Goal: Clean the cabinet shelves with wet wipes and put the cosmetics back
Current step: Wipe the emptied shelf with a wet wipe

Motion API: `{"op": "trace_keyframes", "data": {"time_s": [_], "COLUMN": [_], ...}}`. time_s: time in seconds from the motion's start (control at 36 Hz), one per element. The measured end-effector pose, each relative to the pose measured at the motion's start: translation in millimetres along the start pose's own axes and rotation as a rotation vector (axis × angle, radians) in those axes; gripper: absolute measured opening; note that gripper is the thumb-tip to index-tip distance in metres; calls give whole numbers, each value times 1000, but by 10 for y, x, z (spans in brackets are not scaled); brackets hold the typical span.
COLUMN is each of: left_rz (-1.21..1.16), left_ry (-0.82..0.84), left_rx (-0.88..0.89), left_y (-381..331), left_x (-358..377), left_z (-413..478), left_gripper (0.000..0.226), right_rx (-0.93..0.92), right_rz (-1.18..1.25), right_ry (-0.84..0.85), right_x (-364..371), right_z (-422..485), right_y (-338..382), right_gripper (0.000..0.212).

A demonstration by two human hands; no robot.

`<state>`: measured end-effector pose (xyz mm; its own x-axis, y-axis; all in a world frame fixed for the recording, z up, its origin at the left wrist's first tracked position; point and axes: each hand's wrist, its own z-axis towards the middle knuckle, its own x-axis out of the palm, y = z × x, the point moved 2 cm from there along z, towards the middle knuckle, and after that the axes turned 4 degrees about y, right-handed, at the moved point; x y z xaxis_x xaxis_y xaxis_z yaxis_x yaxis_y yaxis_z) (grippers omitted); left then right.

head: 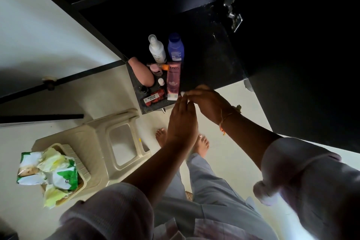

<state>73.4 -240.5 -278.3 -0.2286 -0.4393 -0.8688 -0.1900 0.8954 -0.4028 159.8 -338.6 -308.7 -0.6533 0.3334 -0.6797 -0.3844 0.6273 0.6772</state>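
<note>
The black cabinet shelf [210, 60] holds cosmetics grouped at its front left corner: a white bottle [156, 48], a blue bottle [176, 47], a pink bottle [141, 72] lying down, a pink Pond's tube [173, 80], a red Wild Stone item [153, 98] and small jars [154, 69]. My left hand [182, 121] reaches up with straight fingers to the shelf's front edge. My right hand [206, 101] comes in from the right, its fingers lying over my left fingertips just right of the tube. I see nothing held in either hand.
A torn green wet wipes pack [46, 167] with crumpled wipes sits on a beige plastic stool [101, 142] at the lower left. A metal hinge [231, 9] is on the dark cabinet side. My bare feet [201, 145] stand on the pale floor below the shelf.
</note>
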Motion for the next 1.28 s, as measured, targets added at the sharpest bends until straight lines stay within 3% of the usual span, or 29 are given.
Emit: {"op": "trace_keyframes", "data": {"time_s": [0.11, 0.17, 0.25, 0.31, 0.39, 0.5, 0.58, 0.64, 0.75, 0.78, 0.86, 0.92, 0.97, 1.06, 1.11, 1.17, 1.28], "left_rz": [16, 19, 4, 10, 17, -45, -74, -70, -40, -32, -28, -43, -50, 26, 92, 167, 264], "left_ry": [26, 43, 28, 20, 18, -6, -49, -54, -35, -22, 8, 30, 58, 151, 206, 269, 373], "left_rx": [2, -3, 11, 28, 29, 18, 20, 23, 40, 45, 56, 61, 66, 78, 75, 71, 35], "left_y": [4, -6, -34, -33, -30, 3, 53, 83, 116, 111, 70, 45, 33, 27, 28, 19, -42], "left_x": [36, 26, -10, -32, -55, -104, -135, -142, -138, -136, -155, -165, -168, -150, -130, -103, -70], "left_z": [-34, -32, -9, -5, 26, 104, 146, 172, 216, 232, 309, 373, 443, 580, 668, 728, 775], "left_gripper": [53, 49, 51, 56, 60, 60, 59, 59, 61, 61, 61, 61, 61, 61, 60, 59, 57], "right_rx": [-29, -50, 189, 230, 270, 92, 7, 17, 55, 89, 100, -74, -146, -43, 140, 240, 240], "right_rz": [-59, -111, -67, -157, 19, 132, 70, -11, -196, -290, -127, -134, -169, -206, -298, -392, -221], "right_ry": [-79, -221, -370, -344, -330, -35, 47, 1, -368, -390, -291, -124, -73, -292, -417, -414, -277], "right_x": [-152, -333, -574, -600, -472, -89, 25, -76, -362, -405, -392, -351, -437, -735, -871, -894, -858], "right_z": [-107, -76, 92, 144, 102, -78, -260, -307, -181, -129, -3, 32, 80, 206, 316, 462, 741], "right_y": [-114, -189, -312, -364, -320, -104, -79, -125, -290, -315, -298, -247, -263, -300, -421, -507, -378], "right_gripper": [31, 38, 24, 33, 34, 32, 42, 43, 19, 14, 15, 22, 21, 31, 40, 37, 28]}}
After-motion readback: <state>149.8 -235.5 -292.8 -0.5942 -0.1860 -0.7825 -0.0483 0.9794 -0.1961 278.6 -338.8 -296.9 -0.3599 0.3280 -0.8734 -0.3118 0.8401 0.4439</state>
